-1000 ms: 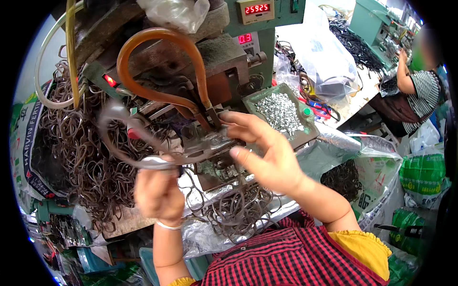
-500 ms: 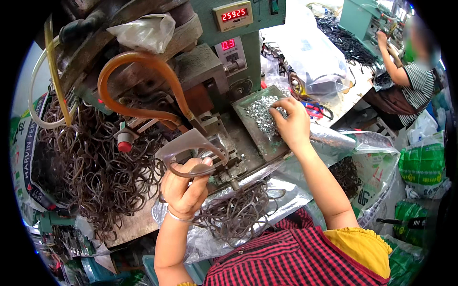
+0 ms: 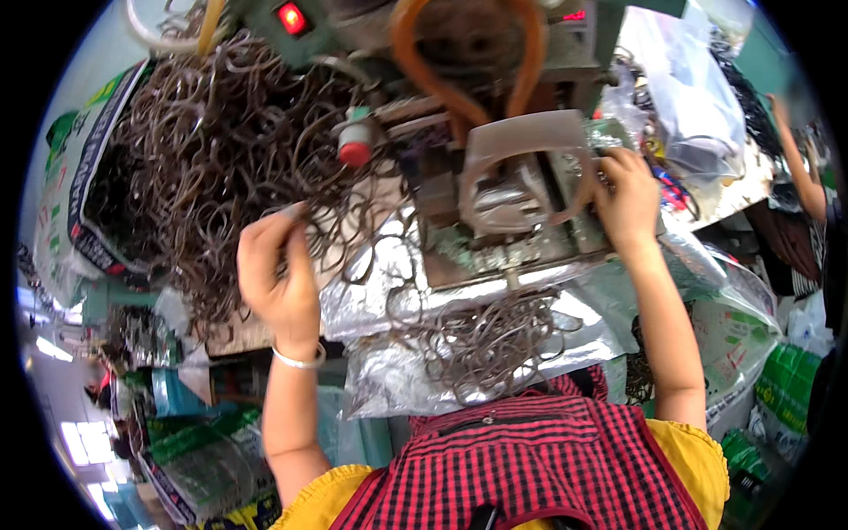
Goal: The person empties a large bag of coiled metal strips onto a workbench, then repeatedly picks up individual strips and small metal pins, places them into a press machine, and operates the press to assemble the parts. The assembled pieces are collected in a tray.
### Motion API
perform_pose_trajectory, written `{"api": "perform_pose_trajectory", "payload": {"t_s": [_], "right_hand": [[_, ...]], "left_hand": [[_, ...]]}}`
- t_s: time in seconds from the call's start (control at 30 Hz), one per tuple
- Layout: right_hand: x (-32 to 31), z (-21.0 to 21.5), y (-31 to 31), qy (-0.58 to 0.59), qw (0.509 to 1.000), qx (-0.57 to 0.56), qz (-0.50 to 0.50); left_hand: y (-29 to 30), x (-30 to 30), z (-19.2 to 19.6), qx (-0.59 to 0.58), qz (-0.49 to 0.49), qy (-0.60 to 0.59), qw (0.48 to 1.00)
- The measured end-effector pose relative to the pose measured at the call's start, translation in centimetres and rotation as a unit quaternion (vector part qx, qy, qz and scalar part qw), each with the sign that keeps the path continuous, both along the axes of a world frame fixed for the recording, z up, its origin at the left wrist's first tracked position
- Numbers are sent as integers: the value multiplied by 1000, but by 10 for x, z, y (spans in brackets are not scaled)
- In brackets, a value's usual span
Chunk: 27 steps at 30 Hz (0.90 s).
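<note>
My left hand (image 3: 281, 274) is raised at the edge of a big heap of brown rubbery loops (image 3: 221, 150). Its thumb and forefinger come together in a pinch, and whatever lies between them is too blurred to name. My right hand (image 3: 629, 201) is at the right side of the machine, fingers bent and close together beside a clear plastic guard (image 3: 526, 130). What those fingertips hold, if anything, is hidden. Behind the guard sits the machine's metal work area (image 3: 508, 199). Part of a tray with small shiny metal pieces (image 3: 609, 132) shows just beyond my right fingers.
A red-capped push button (image 3: 355, 153) sticks out left of the guard. An orange hose (image 3: 411, 53) loops above it. More brown loops (image 3: 490, 340) lie on silver sheeting (image 3: 375, 375) before me. Clear plastic bags (image 3: 698, 115) are at the right, near another person's arm (image 3: 799, 168).
My left hand has left the guard and moved left to the heap of loops. My right hand has drawn from the metal pieces toward the guard. The whole view has shifted.
</note>
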State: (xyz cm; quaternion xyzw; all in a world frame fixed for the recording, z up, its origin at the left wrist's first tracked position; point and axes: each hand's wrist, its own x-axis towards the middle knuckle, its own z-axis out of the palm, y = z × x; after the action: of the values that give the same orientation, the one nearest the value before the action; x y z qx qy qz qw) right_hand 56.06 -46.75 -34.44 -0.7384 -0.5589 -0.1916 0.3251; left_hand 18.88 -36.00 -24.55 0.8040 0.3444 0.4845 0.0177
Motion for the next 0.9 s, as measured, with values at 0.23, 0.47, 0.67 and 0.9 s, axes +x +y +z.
{"api": "perform_pose_trajectory", "payload": {"t_s": [0.23, 0.47, 0.67, 0.9], "right_hand": [[2, 5, 8, 43, 998, 48, -6], [0, -1, -9, 99, 994, 45, 2], [0, -1, -41, 140, 987, 71, -30], [-40, 49, -46, 333, 925, 95, 157]], "left_hand": [[17, -13, -47, 56, -214, 510, 831], [-11, -7, -55, -18, -94, 649, 755], [-18, -15, 6, -429, -399, 563, 583], [-6, -48, 14, -518, -598, 287, 541]]}}
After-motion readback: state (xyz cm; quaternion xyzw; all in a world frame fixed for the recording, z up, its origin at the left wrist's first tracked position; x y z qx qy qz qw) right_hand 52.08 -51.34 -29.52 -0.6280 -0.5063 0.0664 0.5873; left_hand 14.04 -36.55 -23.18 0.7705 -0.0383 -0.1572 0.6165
